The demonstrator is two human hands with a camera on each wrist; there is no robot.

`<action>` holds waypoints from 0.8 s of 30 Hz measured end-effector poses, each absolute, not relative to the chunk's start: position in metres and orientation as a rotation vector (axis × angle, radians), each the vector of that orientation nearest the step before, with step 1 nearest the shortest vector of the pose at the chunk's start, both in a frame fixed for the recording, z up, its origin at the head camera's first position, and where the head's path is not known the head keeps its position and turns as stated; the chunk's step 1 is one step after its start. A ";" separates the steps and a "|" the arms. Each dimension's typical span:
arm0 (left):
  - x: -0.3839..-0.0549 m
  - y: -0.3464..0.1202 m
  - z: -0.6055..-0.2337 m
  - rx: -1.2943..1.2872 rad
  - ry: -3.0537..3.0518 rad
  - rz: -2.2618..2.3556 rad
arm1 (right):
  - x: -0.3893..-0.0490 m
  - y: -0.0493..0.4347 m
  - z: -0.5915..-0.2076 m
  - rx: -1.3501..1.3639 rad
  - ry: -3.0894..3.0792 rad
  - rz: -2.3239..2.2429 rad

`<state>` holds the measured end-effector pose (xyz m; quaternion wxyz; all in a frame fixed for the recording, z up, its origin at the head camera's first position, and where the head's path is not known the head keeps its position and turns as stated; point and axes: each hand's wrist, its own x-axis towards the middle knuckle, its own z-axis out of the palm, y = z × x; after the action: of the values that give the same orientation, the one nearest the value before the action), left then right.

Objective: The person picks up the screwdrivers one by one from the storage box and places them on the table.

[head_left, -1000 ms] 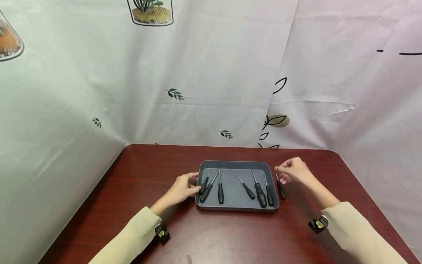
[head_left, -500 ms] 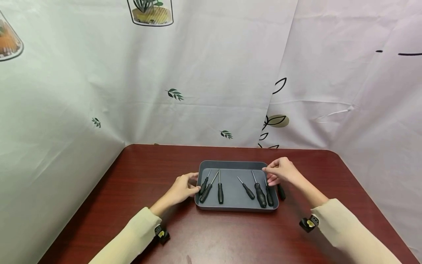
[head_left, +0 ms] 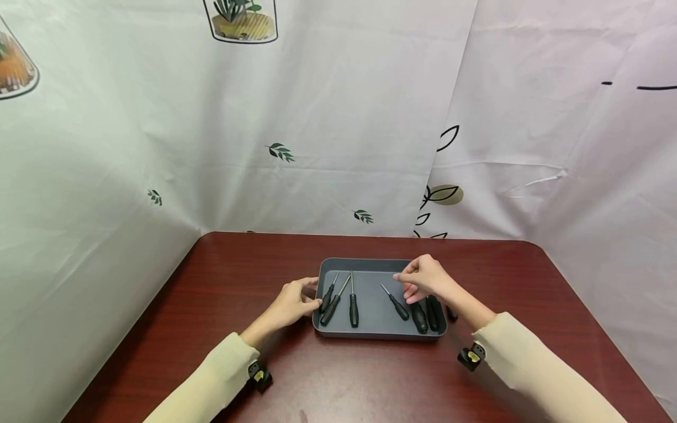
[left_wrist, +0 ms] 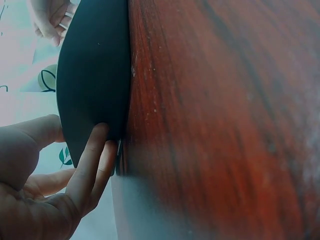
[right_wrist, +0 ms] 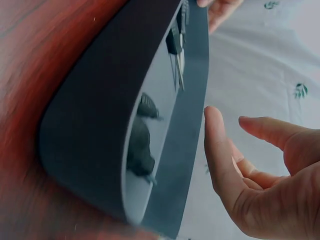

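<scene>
Dipping your spread right hand (head_left: 425, 279) too low could knock the small screwdriver (head_left: 399, 308), while any tug from your left hand (head_left: 292, 302), pinching the tray (head_left: 378, 335), could shift it.

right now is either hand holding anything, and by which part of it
The left hand holds the gray tray by its left end. The right hand, above the tray, holds nothing; the right wrist view shows its fingers apart.

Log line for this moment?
left hand: grips tray | right hand: above tray, holding nothing | screwdrivers: six inside, one outside
</scene>
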<state>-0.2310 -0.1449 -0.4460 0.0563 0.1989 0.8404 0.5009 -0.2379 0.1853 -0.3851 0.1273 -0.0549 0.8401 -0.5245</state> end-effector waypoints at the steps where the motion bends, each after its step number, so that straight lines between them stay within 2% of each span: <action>1: -0.231 -0.145 -0.447 0.604 2.553 1.518 | -0.238 0.182 -0.386 -0.163 2.440 -1.524; 24: -0.233 -0.146 -0.447 0.601 2.568 1.495 | -0.238 0.138 -0.405 -0.175 2.319 -1.546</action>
<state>-0.2327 -0.1457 -0.4468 0.0546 0.1980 0.8458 0.4924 -0.2381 0.1381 -0.4051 0.1739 -0.0617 0.8178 -0.5452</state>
